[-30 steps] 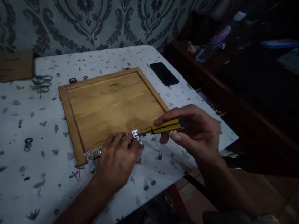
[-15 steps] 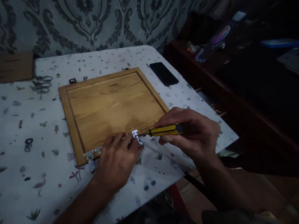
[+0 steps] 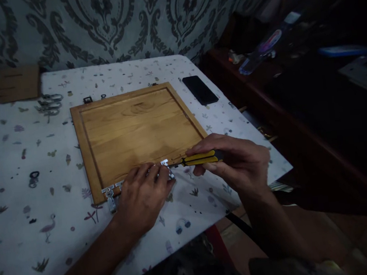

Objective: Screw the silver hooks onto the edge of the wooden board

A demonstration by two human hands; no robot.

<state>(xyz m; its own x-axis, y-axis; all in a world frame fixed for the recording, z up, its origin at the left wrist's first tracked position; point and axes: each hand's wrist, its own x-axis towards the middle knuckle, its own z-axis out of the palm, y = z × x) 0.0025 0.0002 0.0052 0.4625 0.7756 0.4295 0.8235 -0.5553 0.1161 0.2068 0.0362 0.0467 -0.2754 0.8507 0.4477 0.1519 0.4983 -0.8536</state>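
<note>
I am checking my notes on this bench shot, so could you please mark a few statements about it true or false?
1. The right hand holds a yellow-and-black screwdriver. True.
2. The phone lies on top of the wooden panel. False: it lies on the tablecloth, beside the wooden panel's far right corner.
3. The left hand rests at the wooden panel's near edge, fingers at a metal hinge. True.
4. The screwdriver stands upright on the wooden panel. False: it is held nearly level, with its tip pointing at the hinge.
5. The left hand grips the phone. False: the phone lies untouched, far from both hands.
</note>
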